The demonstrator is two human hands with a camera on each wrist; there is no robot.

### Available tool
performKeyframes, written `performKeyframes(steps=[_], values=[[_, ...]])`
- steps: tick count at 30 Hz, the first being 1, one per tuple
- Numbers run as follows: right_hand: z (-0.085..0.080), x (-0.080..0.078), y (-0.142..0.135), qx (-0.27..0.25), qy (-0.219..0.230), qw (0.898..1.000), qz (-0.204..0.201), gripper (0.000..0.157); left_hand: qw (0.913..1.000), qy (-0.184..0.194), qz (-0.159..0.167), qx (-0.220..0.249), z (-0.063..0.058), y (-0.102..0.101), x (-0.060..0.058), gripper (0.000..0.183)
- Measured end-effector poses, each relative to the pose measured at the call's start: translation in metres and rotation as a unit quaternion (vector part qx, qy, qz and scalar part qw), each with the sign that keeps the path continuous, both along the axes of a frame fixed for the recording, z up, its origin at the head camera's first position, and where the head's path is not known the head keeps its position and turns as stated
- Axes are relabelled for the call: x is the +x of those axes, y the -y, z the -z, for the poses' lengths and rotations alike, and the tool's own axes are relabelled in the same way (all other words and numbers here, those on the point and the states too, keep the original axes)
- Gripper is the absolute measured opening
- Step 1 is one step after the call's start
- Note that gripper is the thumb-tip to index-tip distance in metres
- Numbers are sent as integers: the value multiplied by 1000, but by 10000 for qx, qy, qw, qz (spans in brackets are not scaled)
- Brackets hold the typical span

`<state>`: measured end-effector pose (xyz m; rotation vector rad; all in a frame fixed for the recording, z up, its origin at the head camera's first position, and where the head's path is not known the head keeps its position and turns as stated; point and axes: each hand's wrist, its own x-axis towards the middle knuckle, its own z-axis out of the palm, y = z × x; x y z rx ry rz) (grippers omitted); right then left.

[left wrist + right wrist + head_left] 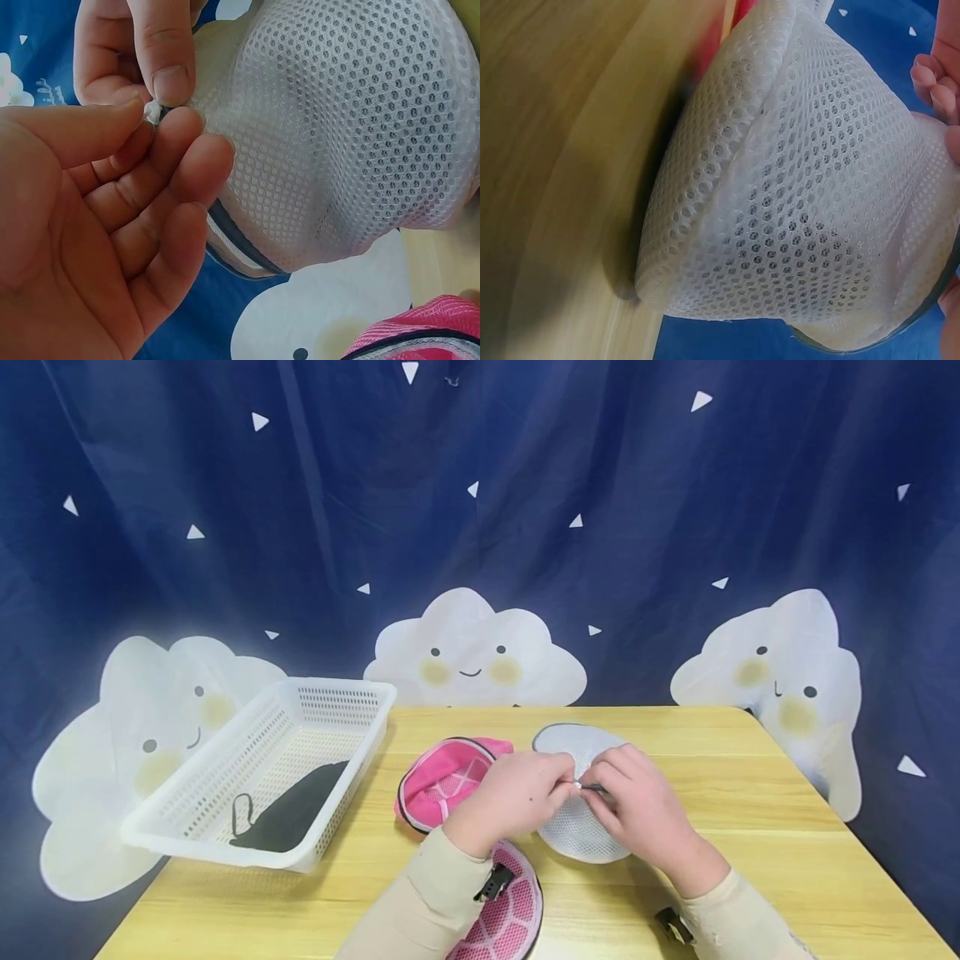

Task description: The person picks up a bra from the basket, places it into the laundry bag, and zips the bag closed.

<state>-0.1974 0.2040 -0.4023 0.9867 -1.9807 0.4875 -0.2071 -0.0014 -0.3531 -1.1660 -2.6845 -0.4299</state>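
A white mesh laundry bag (581, 837) with dark grey edging hangs bunched between my two hands, close over the table. My left hand (517, 795) pinches a small white tab (152, 112) at the bag's edge between thumb and index finger. Right beside it, the fingertips of my right hand (643, 814) pinch the grey edging, thumb tip against the white tab. The bag's mesh body (780, 202) bulges out below the hands in the right wrist view. Under my left forearm lies a pink mesh laundry bag (431, 781), its dark-trimmed mouth gaping.
A white plastic basket (217, 856) with perforated walls stands at the left, holding a dark cloth item (296, 814) with a loop. The pink bag's round flap (510, 914) spreads toward the table's near edge. Behind the wooden table (750, 827) hangs a blue curtain with clouds.
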Motion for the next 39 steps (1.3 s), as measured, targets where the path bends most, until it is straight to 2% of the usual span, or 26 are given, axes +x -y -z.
performKeyframes(steps=[3,8,17,23,31,39], values=[[-1,0,1,-38,-141,9998,-116,14,10000,23,23,88,0,1,0,27],[-3,0,2,-96,-298,9993,-217,24,9998,61,43,204,0,1,-1,25],[-4,2,2,-99,-282,9994,-201,25,9998,129,0,172,0,2,-1,25],[-5,2,2,-61,-174,9997,-144,27,10000,-40,-66,42,-2,2,-1,26],[-6,2,1,-109,-98,9998,-152,21,9998,-128,-116,40,-1,3,-4,27],[-7,1,0,-136,-132,9997,-144,11,9996,9,-272,-23,-1,9,-8,26]])
